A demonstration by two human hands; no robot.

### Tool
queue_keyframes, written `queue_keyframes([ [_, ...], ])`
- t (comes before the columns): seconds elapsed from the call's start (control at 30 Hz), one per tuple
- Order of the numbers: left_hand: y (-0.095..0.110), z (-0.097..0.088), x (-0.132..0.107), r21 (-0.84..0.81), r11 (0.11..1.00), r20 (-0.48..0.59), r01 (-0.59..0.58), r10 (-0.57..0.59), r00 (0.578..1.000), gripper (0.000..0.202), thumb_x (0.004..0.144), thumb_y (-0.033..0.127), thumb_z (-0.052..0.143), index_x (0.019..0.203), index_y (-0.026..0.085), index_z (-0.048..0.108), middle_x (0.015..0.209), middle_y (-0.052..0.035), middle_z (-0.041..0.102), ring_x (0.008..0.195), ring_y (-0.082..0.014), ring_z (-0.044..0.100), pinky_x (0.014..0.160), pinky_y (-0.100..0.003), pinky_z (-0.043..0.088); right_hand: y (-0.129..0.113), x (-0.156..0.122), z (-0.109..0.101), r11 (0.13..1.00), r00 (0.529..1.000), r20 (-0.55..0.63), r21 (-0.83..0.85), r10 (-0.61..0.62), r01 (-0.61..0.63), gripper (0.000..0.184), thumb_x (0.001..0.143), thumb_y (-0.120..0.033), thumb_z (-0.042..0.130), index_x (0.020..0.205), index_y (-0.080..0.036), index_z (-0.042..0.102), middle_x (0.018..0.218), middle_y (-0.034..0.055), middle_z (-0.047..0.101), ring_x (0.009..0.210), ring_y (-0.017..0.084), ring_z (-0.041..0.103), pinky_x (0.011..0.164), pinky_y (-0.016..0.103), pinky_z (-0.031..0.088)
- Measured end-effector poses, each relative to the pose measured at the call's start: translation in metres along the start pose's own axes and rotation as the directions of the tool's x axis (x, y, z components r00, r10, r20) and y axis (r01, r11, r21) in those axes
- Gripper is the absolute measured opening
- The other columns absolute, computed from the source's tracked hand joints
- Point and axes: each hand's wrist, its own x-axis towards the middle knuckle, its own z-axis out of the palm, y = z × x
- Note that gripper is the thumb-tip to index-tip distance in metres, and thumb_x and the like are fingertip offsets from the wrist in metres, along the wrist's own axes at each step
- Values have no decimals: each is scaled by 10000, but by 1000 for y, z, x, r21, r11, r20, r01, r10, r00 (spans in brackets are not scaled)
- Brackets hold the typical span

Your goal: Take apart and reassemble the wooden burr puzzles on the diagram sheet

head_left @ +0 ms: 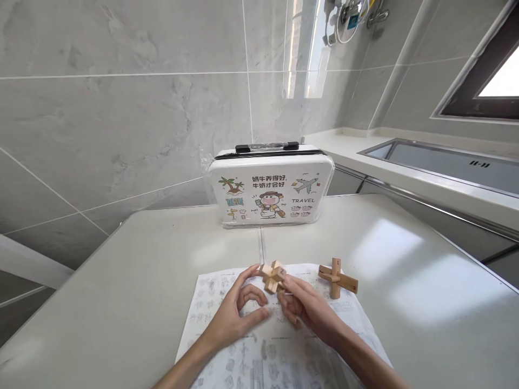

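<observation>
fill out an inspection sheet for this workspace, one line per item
surface: pale table with a seam; printed paper laid on it
job's things: small wooden block puzzle held up; wooden cross by the paper's right edge
clutter: white case in clear wrap, standing at the back
hands: right hand grips the puzzle; left hand open, index fingertip beside it, contact unclear
cables: thin white cord looped by wall fittings, upper right
surroundings: tiled wall behind; counter and window on the right
</observation>
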Motion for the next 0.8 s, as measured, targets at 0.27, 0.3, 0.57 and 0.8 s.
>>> queue_keyframes([
  [0.27, 8, 2, 2, 83, 996, -14, 34, -33, 999, 541, 968, 401, 726, 1443, 292, 493, 1326, -113, 618, 926, -183, 635, 968, -414, 498, 5, 11, -15, 887, 979, -202, 456, 30, 67, 455, 810, -527, 883, 946, -162, 649, 718, -54, 572, 439, 20, 334, 369, 146, 278],
  [0.3, 9, 2, 2, 95, 995, -12, 38, -37, 999, 526, 970, 407, 721, 1430, 279, 501, 1245, -101, 651, 920, -186, 632, 972, -416, 492, 8, 13, -17, 867, 976, -218, 491, 25, 87, 437, 811, -499, 892, 944, -159, 652, 727, -52, 576, 441, 18, 339, 365, 139, 289],
  [0.57, 9, 1, 2, 142, 989, 5, 36, -37, 999, 420, 980, 436, 687, 1333, 241, 568, 1145, -88, 640, 889, -186, 601, 961, -406, 480, 20, 16, -30, 688, 960, -279, 699, 15, 193, 255, 938, -294, 802, 1036, -166, 605, 749, -61, 527, 437, 16, 364, 321, 99, 337],
  [0.8, 9, 0, 2, 140, 990, 28, 9, -13, 1000, 380, 993, 439, 661, 1303, 233, 589, 1223, -108, 613, 870, -175, 583, 941, -389, 481, 17, 15, -28, 618, 957, -288, 757, 23, 213, 171, 1008, -250, 702, 1069, -184, 557, 727, -77, 497, 408, 22, 370, 301, 100, 358],
])
